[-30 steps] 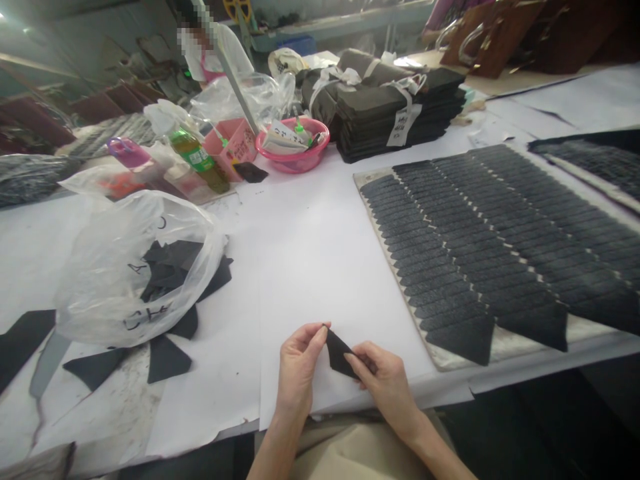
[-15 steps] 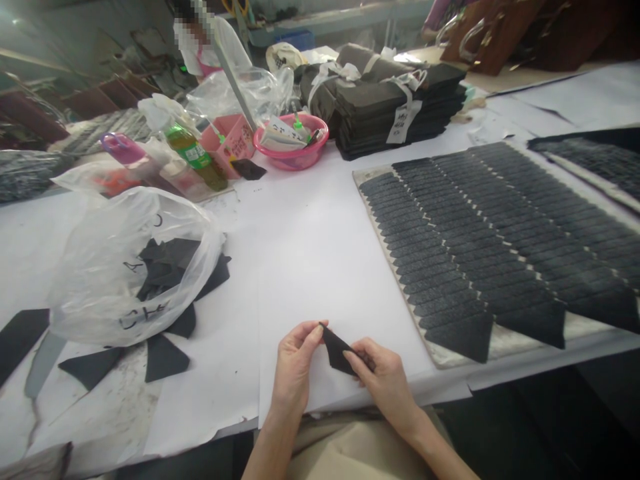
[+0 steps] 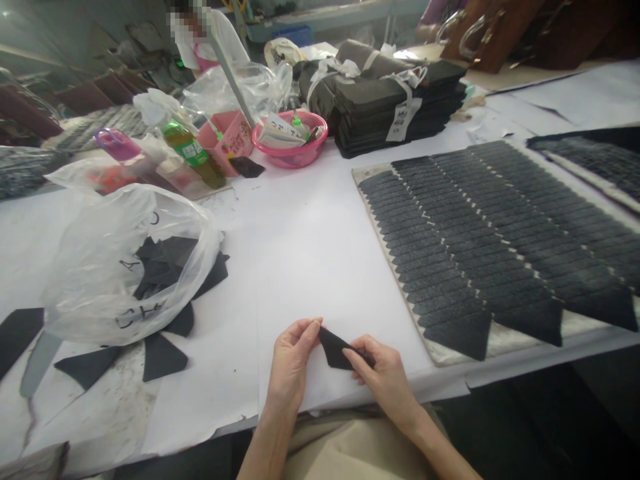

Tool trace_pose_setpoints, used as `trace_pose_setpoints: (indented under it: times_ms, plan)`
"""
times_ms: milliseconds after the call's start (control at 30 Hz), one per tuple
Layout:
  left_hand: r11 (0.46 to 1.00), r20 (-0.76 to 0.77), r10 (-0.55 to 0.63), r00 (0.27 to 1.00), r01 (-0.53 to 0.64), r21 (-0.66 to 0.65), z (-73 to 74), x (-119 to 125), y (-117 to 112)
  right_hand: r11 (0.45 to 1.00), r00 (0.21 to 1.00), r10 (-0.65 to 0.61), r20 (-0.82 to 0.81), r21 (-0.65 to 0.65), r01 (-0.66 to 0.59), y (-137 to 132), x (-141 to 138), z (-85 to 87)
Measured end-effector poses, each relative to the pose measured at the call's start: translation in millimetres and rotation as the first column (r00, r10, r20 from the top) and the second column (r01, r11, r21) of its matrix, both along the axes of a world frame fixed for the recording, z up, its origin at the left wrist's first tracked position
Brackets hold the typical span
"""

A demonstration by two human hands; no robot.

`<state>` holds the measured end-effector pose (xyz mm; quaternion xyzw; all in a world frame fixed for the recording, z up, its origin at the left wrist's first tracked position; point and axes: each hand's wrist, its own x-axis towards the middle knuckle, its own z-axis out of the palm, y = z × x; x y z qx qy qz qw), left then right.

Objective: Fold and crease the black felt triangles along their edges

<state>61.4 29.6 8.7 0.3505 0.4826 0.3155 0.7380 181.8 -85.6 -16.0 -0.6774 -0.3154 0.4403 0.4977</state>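
A small black triangular fabric piece (image 3: pixel 334 348) is held between both hands just above the white paper near the table's front edge. My left hand (image 3: pixel 291 363) pinches its upper left corner with thumb and fingers. My right hand (image 3: pixel 383 377) pinches its right end, fingers curled over it. To the right lies a board (image 3: pixel 505 340) covered with overlapping rows of black pieces (image 3: pixel 490 227). To the left, a clear plastic bag (image 3: pixel 120 267) holds more black pieces, with several loose ones (image 3: pixel 163 357) spilling out beneath it.
At the back stand a pink bowl (image 3: pixel 291 152), a pink box (image 3: pixel 227 140), a green bottle (image 3: pixel 193 153) and tied bundles of dark material (image 3: pixel 395 100). Another person (image 3: pixel 200 33) sits beyond the table. A second board of black pieces (image 3: pixel 595 157) lies far right.
Both hands and the black piece stay in nearly the same place; the fingers have shifted slightly along the piece. The view has drifted a little.
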Motion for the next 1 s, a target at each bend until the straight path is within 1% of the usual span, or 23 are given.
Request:
trace_pose_setpoints:
  times_ms: [167, 400, 533, 700, 833, 1000]
  plan:
    - [1.0, 0.012, -0.008, 1.0, 0.008, 0.019, -1.2, 0.7, -0.6, 1.0, 1.0, 0.014, 0.012, -0.007, -0.014, 1.0, 1.4, -1.0]
    - [1.0, -0.008, 0.002, 1.0, -0.002, 0.024, 2.1, 2.8, -1.5, 1.0, 1.0, 0.009, 0.004, -0.002, -0.009, 1.6, 1.0, 0.0]
    - [1.0, -0.003, 0.0, 1.0, 0.0, 0.031, -0.5, 0.0, -2.1, 1.0, 1.0, 0.009, -0.008, -0.005, -0.009, 2.1, 2.0, 0.5]
    - [1.0, 0.021, -0.005, 1.0, 0.004, 0.018, -2.0, -1.9, -0.4, 1.0, 0.999, 0.003, -0.048, 0.002, -0.003, 2.1, 3.2, 2.4]
    - [1.0, 0.038, 0.013, 0.999, -0.013, -0.007, -0.9, -1.2, 1.6, 1.0, 0.996, -0.009, -0.09, -0.007, 0.008, 2.0, 3.7, 2.5]
    - [0.999, 0.051, 0.027, 0.998, -0.026, -0.019, -2.4, -1.7, 2.3, 1.0, 0.995, -0.016, -0.097, -0.011, 0.015, 2.2, 3.8, 4.2]
